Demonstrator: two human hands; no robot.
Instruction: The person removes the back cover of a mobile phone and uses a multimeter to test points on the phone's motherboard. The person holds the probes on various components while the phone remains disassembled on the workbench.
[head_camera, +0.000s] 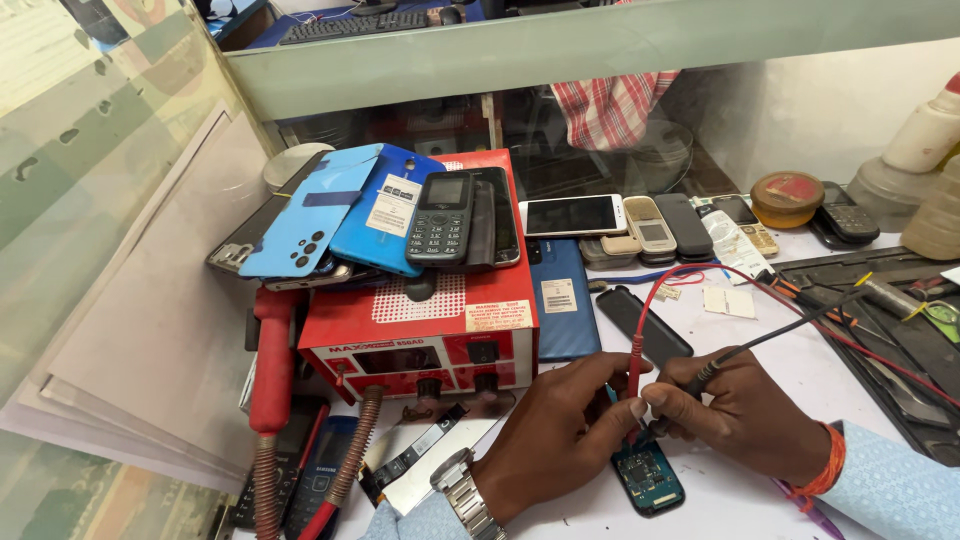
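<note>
My left hand pinches a red test probe and points it down at a small blue-green phone circuit board lying on the white bench. Beside it, my right hand grips a black test probe, its tip also down by the board. Thin red and black leads run from the probes off to the right. A metal watch sits on my left wrist and an orange thread on my right wrist.
A red bench unit stands at left with several phones and blue back covers piled on top. More phones lie behind. A black tool mat lies at right, bottles at far right, and a glass partition at left.
</note>
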